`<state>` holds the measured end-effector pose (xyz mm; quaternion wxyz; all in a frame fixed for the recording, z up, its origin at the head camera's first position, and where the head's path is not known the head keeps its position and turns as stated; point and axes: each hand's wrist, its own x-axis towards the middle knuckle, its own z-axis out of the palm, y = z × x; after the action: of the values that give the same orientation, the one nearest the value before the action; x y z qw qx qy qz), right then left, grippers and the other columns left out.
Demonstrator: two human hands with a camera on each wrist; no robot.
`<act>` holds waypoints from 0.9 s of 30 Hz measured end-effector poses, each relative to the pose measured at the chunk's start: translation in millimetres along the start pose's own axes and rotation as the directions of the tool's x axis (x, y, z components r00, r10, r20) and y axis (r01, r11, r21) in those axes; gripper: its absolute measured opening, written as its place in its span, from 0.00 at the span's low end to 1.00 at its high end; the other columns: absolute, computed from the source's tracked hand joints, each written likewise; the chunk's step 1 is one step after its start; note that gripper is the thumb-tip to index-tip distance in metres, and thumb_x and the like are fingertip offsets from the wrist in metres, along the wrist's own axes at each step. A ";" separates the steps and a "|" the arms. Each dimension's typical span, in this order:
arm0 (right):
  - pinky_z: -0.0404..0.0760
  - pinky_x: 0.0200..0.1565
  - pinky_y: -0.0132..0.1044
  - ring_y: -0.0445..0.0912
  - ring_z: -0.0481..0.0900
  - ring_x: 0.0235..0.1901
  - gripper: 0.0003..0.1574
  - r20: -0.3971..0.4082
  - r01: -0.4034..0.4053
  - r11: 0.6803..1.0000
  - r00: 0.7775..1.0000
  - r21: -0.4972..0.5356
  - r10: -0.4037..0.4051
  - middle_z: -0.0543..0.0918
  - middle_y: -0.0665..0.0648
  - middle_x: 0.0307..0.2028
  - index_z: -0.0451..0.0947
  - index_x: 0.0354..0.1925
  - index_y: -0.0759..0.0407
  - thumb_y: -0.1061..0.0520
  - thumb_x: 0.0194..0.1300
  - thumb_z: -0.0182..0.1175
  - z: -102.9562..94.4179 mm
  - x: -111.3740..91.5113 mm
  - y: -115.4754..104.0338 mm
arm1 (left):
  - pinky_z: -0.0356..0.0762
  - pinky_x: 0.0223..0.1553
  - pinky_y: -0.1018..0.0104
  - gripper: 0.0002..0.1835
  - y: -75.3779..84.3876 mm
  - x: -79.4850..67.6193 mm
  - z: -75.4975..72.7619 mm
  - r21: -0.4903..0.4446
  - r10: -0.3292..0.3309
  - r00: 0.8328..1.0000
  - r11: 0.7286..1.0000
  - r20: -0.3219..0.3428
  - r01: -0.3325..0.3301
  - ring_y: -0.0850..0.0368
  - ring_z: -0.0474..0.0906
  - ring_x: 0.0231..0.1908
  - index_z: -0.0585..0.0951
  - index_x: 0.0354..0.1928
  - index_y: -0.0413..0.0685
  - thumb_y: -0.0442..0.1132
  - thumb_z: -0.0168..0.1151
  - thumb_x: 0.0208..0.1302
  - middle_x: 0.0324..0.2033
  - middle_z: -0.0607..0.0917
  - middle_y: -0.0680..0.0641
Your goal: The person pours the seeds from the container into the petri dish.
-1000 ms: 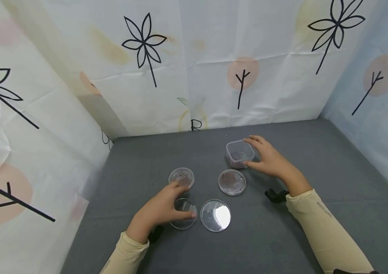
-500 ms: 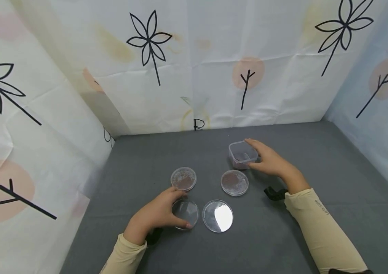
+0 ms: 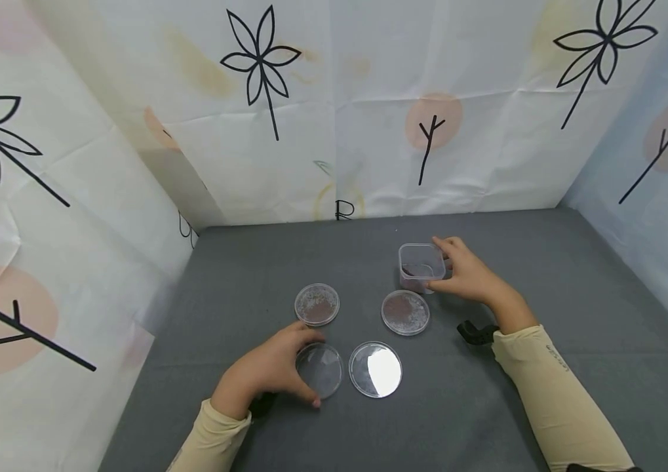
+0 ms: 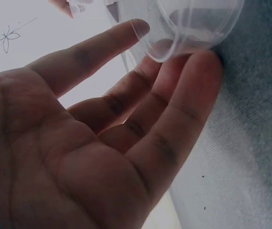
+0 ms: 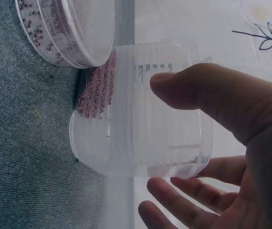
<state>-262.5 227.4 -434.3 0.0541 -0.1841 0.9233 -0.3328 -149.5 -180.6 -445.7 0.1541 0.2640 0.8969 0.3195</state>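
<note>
My left hand (image 3: 313, 367) lies at the left rim of an empty clear round dish (image 3: 323, 372) on the grey table (image 3: 263, 275). Its fingers are nearly straight, and the fingertips (image 4: 207, 62) touch the dish (image 4: 193, 24). My right hand (image 3: 442, 263) grips a small square clear container (image 3: 421, 267), thumb on the near wall and fingers on the far side. The container (image 5: 141, 129) has small reddish beads (image 5: 95, 90) at its bottom. Just in front of it stands a bead-filled round dish (image 3: 406, 312).
A second beaded dish (image 3: 316, 304) sits behind my left hand. A clear round lid or dish (image 3: 375, 369) lies right of the empty one. Printed cloth walls (image 3: 334, 131) close the table in at the back and on both sides.
My left hand has drawn back slightly, its fingers now at the dish's rim rather than across it. The right hand stays on the container. The view has shifted a little.
</note>
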 end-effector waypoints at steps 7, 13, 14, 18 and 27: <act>0.78 0.61 0.65 0.67 0.71 0.63 0.62 -0.016 -0.011 1.000 1.000 -0.014 0.011 0.64 0.74 0.66 0.56 0.81 0.70 0.48 0.63 0.79 1.1 0.0 -0.6 | 0.79 0.62 0.49 0.50 -2.3 3.3 -0.9 0.031 0.004 0.999 1.000 -0.050 -0.003 0.49 0.79 0.58 0.81 0.62 0.40 0.47 0.94 0.33 0.57 0.82 0.44; 0.79 0.63 0.66 0.72 0.71 0.68 0.62 -0.027 -0.027 1.000 0.999 -0.007 0.026 0.66 0.75 0.73 0.58 0.80 0.68 0.47 0.61 0.80 2.3 1.0 -1.6 | 0.79 0.61 0.50 0.46 -4.3 3.7 -2.2 0.037 0.004 0.998 0.999 -0.068 -0.001 0.50 0.80 0.57 0.81 0.62 0.41 0.48 0.92 0.38 0.55 0.83 0.45; 0.79 0.63 0.66 0.72 0.72 0.69 0.62 -0.037 -0.025 1.000 0.999 0.001 0.025 0.66 0.74 0.73 0.58 0.79 0.68 0.47 0.61 0.80 2.8 1.3 -2.1 | 0.79 0.61 0.50 0.46 -4.5 3.6 -2.2 0.035 0.006 0.998 0.999 -0.069 -0.004 0.50 0.80 0.56 0.81 0.62 0.42 0.48 0.92 0.38 0.55 0.83 0.46; 0.81 0.61 0.66 0.71 0.77 0.66 0.60 -0.108 0.006 0.999 0.994 0.054 -0.001 0.71 0.69 0.72 0.62 0.78 0.62 0.48 0.58 0.82 5.5 1.3 -7.0 | 0.80 0.60 0.51 0.45 -5.6 3.4 -1.7 0.033 0.013 0.997 0.999 -0.071 -0.011 0.50 0.80 0.55 0.81 0.61 0.43 0.48 0.92 0.39 0.54 0.83 0.47; 0.85 0.55 0.61 0.61 0.82 0.59 0.58 -0.283 0.239 0.968 0.936 0.075 -0.209 0.78 0.63 0.65 0.69 0.74 0.62 0.55 0.49 0.86 19.3 0.5 -36.4 | 0.80 0.60 0.51 0.45 -9.6 5.6 -2.9 0.033 0.019 0.997 0.999 -0.070 -0.016 0.51 0.80 0.56 0.81 0.61 0.43 0.50 0.92 0.40 0.54 0.83 0.47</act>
<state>-247.5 189.9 -426.1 -0.1019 -0.2373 0.8754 -0.4085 -158.9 -185.1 -450.4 0.1152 0.2628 0.9046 0.3152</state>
